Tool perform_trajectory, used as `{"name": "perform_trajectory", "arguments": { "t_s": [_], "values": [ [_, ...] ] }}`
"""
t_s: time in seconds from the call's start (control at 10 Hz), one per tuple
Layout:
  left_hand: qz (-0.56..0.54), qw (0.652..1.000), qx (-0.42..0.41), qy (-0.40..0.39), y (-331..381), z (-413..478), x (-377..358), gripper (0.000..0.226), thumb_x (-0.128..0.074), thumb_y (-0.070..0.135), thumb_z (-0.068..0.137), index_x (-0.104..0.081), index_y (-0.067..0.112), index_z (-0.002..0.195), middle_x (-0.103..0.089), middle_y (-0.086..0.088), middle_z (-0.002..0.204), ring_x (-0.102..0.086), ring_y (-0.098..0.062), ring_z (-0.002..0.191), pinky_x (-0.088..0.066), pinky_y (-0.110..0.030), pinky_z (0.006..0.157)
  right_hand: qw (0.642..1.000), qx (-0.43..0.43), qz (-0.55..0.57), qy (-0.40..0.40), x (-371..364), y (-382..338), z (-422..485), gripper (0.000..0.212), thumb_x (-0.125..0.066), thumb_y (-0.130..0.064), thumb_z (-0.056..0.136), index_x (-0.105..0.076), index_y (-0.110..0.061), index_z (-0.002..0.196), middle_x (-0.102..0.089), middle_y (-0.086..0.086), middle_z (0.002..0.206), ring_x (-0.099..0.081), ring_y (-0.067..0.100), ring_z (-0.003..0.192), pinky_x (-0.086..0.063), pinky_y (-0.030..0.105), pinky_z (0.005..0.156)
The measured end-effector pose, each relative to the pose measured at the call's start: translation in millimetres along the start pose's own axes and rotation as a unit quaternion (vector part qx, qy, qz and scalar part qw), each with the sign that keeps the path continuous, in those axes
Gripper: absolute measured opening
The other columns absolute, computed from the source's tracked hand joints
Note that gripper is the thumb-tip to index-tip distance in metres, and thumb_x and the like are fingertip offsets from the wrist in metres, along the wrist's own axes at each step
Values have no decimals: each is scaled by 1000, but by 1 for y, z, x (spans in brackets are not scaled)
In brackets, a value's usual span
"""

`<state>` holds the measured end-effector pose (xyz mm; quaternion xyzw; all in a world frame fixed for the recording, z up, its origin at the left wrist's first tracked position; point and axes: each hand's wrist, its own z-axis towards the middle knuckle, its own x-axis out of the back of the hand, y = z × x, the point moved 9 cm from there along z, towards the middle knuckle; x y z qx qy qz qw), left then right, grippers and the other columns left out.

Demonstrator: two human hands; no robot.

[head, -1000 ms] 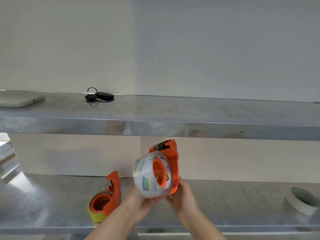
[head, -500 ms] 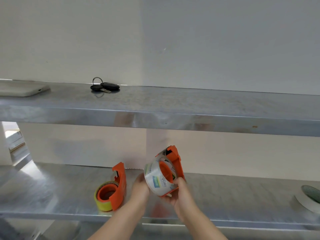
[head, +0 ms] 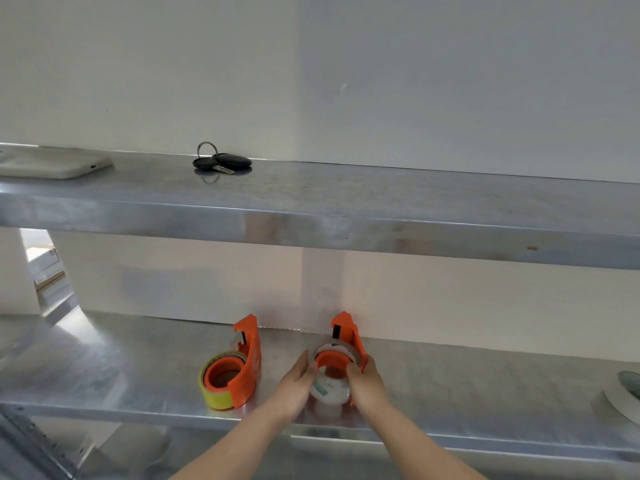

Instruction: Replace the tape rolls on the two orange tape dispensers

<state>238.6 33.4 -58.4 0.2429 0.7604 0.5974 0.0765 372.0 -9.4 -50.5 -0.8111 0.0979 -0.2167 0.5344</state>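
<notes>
Two orange tape dispensers stand on the lower metal shelf [head: 104, 382]. The left dispenser [head: 242, 367] carries a yellow tape roll [head: 216, 398] and nobody touches it. The right dispenser [head: 348, 336] carries a clear tape roll [head: 329, 389] with a printed label. My left hand [head: 294, 386] grips that roll's left side. My right hand [head: 369, 381] holds the dispenser's right side and the roll. The dispenser rests on or just above the shelf; my hands hide its base.
A white tape roll [head: 623, 396] lies at the shelf's far right edge. On the upper shelf [head: 381, 233] lie black keys [head: 221, 162] and a white phone [head: 52, 162]. A wall closes off the back.
Both hands have brought the clear-tape dispenser down from mid-air to the lower shelf, beside the yellow-tape dispenser. The view has also shifted.
</notes>
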Motion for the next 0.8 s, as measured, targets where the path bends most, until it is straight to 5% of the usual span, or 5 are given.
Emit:
{"name": "perform_trajectory", "arguments": {
  "t_s": [0.2,0.5,0.6,0.7,0.8],
  "values": [
    [-31,999,5,19,-22,2,1,39,-40,14,96,-43,13,135,-55,-8,134,-52,-18,121,-43,-17,92,1000,2,-24,0,-8,14,-4,34,-44,-12,92,-41,-13,126,-55,3,101,-53,20,91,-40,26,81],
    [11,1000,15,10,-30,-4,3,37,-34,17,98,-39,17,135,-51,1,128,-46,-12,119,-35,-19,97,997,-9,-74,-8,-15,28,-6,43,-45,-14,87,-40,-21,130,-62,9,115,-60,30,104,-48,39,95],
    [44,999,17,1,-33,-2,4,40,-34,21,98,-37,17,138,-48,-3,139,-44,-16,127,-31,-27,109,995,-12,-96,-21,-16,30,-4,31,-46,-21,85,-46,-36,112,-61,-3,104,-60,25,103,-47,45,98],
    [89,995,38,-1,-27,-4,7,52,-35,24,98,-20,12,147,-34,-8,152,-33,-22,139,-23,-31,116,993,8,-118,-23,-15,36,10,35,-52,-40,68,-50,-40,103,-62,-4,115,-56,21,112,-39,45,106],
    [112,993,29,6,-7,-7,10,62,-39,24,98,-7,10,149,-23,-8,157,-24,-22,144,-19,-25,114,992,9,-120,-29,-15,32,16,87,-59,-44,72,-20,-18,146,-41,9,146,-39,27,134,-32,43,113]
  ]
}}
